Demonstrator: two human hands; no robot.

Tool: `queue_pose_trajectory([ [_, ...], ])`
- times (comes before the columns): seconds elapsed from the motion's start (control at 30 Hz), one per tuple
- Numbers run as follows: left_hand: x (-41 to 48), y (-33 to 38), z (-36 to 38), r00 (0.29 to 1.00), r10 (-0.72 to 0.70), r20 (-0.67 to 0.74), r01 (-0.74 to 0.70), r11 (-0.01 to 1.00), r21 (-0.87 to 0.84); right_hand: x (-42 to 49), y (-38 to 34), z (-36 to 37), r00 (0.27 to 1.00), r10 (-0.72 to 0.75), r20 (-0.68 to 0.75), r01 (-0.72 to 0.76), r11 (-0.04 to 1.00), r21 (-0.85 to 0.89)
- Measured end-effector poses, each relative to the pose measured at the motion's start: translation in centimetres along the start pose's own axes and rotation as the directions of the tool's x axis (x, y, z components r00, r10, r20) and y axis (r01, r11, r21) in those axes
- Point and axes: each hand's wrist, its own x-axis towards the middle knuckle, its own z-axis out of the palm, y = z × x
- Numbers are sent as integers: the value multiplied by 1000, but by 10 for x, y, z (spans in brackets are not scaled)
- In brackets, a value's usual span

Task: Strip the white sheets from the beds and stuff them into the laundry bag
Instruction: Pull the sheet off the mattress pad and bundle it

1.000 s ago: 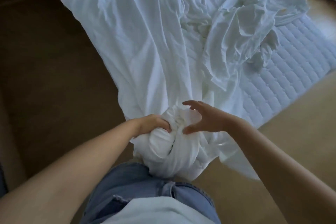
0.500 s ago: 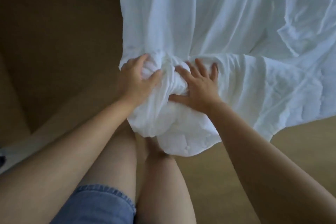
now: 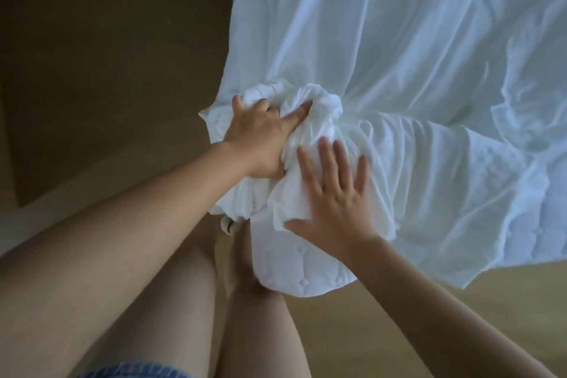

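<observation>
Just above and left of the corner of the quilted mattress [image 3: 303, 273], the left hand [image 3: 260, 135] clutches a bunched wad of the white sheet [image 3: 399, 70], while the right hand [image 3: 336, 196] lies flat, fingers spread, pressing the gathered cloth just above that corner. Stripping looks barely begun: this corner seems freed, but most of the sheet stretches up and right of it, and no laundry bag shows.

sheet [image 3: 399, 70] on bed, L hand [image 3: 260, 135] left of R hand [image 3: 334, 196], both on bunch
</observation>
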Motion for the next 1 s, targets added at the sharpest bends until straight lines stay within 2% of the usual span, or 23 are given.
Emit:
queue_pose_trajectory([
  [0.07, 10, -8, -16, 995, 17, 99, -14, 1000, -27, 7, -3, 12, 1000, -4, 16, 6, 986, -168],
  [0.1, 15, -12, -21, 988, 12, 153, -2, 998, -70, 19, 2, 15, 1000, 8, -9, -10, 980, -198],
  [0.17, 25, -19, -33, 968, -23, 251, 67, 983, -169, 46, 16, 14, 996, 18, -83, -33, 983, -181],
  [0.23, 27, -18, -47, 960, -114, 257, 167, 966, -198, 67, 31, 9, 994, 20, -112, -32, 994, -100],
  [0.3, 18, -6, -53, 956, -262, 135, 283, 943, -176, 85, 39, -5, 996, 92, -13, -92, 996, -4],
  [0.37, -3, 12, -44, 926, -344, -153, 322, 935, -151, 101, 46, -10, 967, 186, 176, -199, 978, 57],
  [0.43, -22, 26, -17, 897, -227, -380, 227, 973, -46, 119, 57, -12, 946, 242, 215, -269, 957, 107],
  [0.5, -21, 23, 3, 908, -100, -407, 160, 980, 115, 136, 67, -16, 938, 227, 261, -277, 946, 171],
  [0.6, 10, 11, -7, 895, -84, -438, 187, 962, 198, 150, 82, -24, 887, 213, 409, -352, 886, 302],
  [0.67, 37, 7, -27, 915, -51, -400, 159, 958, 239, 162, 89, -29, 880, 239, 411, -414, 810, 416],
  [0.73, 65, 2, -43, 966, -23, -258, 70, 982, 175, 167, 88, -36, 897, 311, 314, -417, 830, 371],
  [0.77, 76, -4, -54, 977, -11, -214, 41, 989, 139, 165, 83, -40, 916, 355, 188, -398, 862, 314],
  [0.8, 87, -12, -65, 978, 4, -207, 18, 994, 106, 160, 78, -42, 936, 352, 5, -342, 904, 256],
  [0.83, 98, -19, -75, 980, 28, -196, -13, 997, 74, 151, 70, -45, 943, 299, -149, -266, 942, 202],
  [0.87, 109, -27, -84, 986, 53, -155, -47, 998, 42, 143, 60, -50, 955, 235, -181, -211, 967, 144],
  [0.9, 119, -33, -94, 993, 68, -94, -68, 998, 8, 137, 50, -55, 980, 187, -73, -181, 979, 90],
  [0.93, 128, -36, -105, 997, 71, -33, -71, 997, -9, 135, 45, -54, 979, 175, 102, -178, 984, 30],
  [0.97, 136, -37, -114, 998, 63, 14, -63, 998, -11, 138, 47, -49, 954, 189, 233, -183, 982, -51],
  [1.0, 141, -37, -123, 998, 49, 36, -48, 999, -15, 146, 51, -46, 941, 210, 268, -184, 976, -119],
])
